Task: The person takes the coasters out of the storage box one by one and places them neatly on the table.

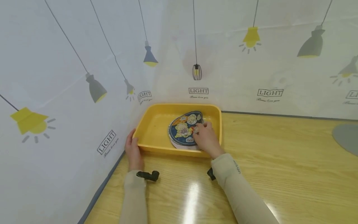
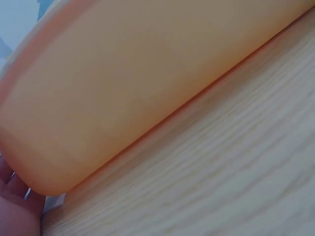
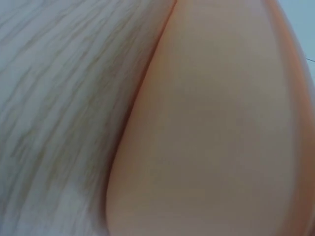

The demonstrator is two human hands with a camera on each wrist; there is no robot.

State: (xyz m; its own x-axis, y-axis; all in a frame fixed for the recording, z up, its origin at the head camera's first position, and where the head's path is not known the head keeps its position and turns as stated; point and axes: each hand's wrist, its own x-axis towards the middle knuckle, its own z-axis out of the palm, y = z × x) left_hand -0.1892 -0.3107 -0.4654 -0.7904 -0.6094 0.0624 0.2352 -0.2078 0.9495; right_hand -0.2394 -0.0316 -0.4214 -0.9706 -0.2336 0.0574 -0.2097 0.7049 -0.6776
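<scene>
A yellow plastic tray [image 1: 156, 151] stands on the wooden table in the head view. Inside it, toward the right, lies a flat, rounded dark blue piece with cartoon bears [image 1: 183, 129]; its exact kind is unclear. A pale layer [image 1: 179, 145] shows beneath its front edge. My right hand [image 1: 207, 138] reaches over the tray's front wall and pinches the right part of the blue piece; some fingertips are hidden. At the tray's left front corner, my left hand [image 1: 133, 152] holds the side. The left wrist view shows that hand's fingers [image 2: 15, 187] against the tray corner.
White sheeting [image 1: 173, 62] printed with lamps rises behind and left of the tray, close to it. A grey round object [image 1: 346, 137] lies at the table's right edge. Dark wrist straps [image 1: 148, 176] show at both cuffs.
</scene>
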